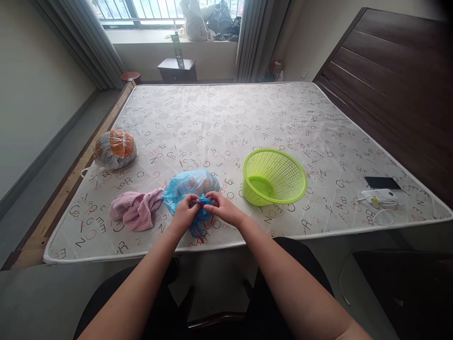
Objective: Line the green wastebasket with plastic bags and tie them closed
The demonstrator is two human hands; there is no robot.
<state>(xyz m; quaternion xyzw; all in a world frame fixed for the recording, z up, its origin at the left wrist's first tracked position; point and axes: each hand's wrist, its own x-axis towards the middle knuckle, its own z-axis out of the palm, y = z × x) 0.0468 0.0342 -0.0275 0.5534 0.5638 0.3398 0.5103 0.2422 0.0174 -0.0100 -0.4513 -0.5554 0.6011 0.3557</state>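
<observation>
A blue plastic bag (193, 182) lies near the front edge of the mattress, with pale rounded things showing dimly through it. Its gathered neck points toward me, and a red string (202, 236) is around it with loose ends hanging down. My left hand (187, 210) pinches the neck from the left, close to the string. From the right, my right hand (223, 208) grips the same spot with thumb and fingers closed. The knot itself is mostly hidden by my fingertips. Beside the bag on the left is a crumpled pink towel (136, 210).
A green plastic basket (275, 198) leans tilted at the right. An orange and clear plastic bundle (115, 150) sits at the mattress's left edge. Far right are a white power strip (379, 196) with a cable and a dark flat object (382, 182).
</observation>
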